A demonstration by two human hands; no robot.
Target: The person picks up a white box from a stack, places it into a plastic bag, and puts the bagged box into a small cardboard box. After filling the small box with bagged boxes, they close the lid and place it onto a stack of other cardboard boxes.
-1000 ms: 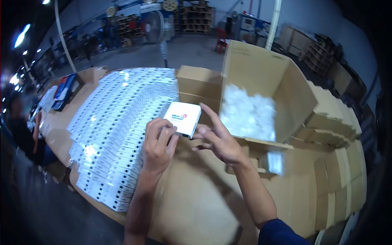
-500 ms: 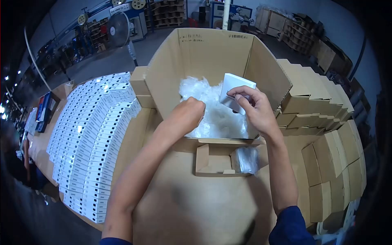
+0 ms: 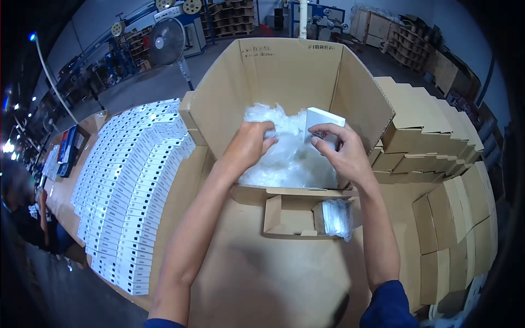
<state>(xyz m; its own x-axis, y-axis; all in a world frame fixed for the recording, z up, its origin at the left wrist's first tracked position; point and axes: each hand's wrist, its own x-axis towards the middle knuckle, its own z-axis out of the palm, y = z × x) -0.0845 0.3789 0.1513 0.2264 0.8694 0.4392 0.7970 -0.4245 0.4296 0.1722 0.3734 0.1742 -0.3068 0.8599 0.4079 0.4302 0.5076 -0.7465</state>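
My right hand grips a small white box with a small red mark, holding it upright over the large cardboard carton. Crumpled clear plastic wrap fills the bottom of that carton. Over the same heap is my left hand, its fingers curled and thumb set apart, with a bit of clear plastic showing between them. In front of the carton lies a small open cardboard box, with a stack of plastic-wrapped items at its right end.
Rows of white boxes are stacked on the left of the table. Folded brown cartons and open brown boxes stand on the right. Behind are a fan and machinery. Another person is at far left.
My left hand has turned and loosened from a fist, its thumb now apart from the fingers. My right hand still has the white box, slightly lower. The view has shifted a little.
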